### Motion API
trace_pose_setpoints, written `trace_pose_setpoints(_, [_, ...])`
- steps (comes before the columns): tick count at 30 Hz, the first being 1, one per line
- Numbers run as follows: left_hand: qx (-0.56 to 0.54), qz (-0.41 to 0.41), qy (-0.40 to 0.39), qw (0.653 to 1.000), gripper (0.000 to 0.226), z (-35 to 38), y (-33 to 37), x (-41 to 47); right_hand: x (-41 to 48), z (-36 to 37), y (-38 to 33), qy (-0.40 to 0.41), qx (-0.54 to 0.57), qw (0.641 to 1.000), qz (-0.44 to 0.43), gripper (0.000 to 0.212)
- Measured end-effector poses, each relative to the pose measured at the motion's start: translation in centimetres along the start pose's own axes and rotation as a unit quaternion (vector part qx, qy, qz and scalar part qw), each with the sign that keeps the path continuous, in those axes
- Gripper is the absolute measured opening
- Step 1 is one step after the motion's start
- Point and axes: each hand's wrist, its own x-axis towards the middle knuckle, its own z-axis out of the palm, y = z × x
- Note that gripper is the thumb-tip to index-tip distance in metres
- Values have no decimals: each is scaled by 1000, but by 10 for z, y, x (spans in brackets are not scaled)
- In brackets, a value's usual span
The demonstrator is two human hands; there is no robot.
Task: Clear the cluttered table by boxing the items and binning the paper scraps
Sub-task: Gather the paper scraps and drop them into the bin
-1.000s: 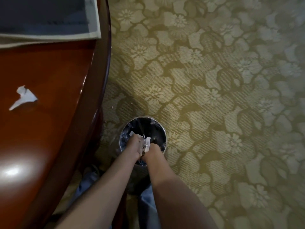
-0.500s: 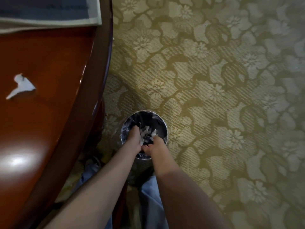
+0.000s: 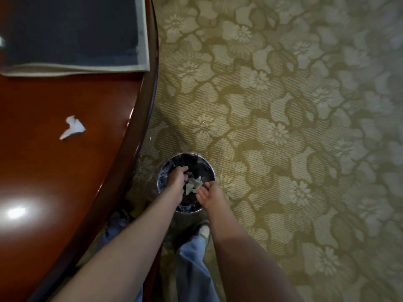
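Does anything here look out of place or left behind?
Yes. One torn white paper scrap lies on the wooden table, while the other scraps are at the bin on the floor, between the left hand and right hand. Tiny pale specks dot the carpet by the table edge; too small to identify.

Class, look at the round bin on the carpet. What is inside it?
Pale paper scraps show in the bin, between the left hand and the right hand. Both hands cover its near side, so anything beneath them is hidden.
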Motion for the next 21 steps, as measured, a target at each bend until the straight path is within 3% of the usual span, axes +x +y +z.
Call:
trace_pose_setpoints(7, [-3, 22, -35, 999, 37, -1, 19, -54, -62, -6, -20, -28, -43, 998, -42, 31])
trace_pose_setpoints(11, [20, 67, -37, 997, 32, -2, 32, -96, -105, -7, -36, -36, -69, 995, -69, 25])
trace_pose_setpoints(15, [9, 103, -56, 993, 21, -14, 36, -136, -151, -7, -40, -61, -81, 990, -99, 34])
trace_pose_setpoints(21, [11, 162, -40, 986, 22, -46, 60, -179, -213, 5, -43, -112, -106, 978, -139, 33])
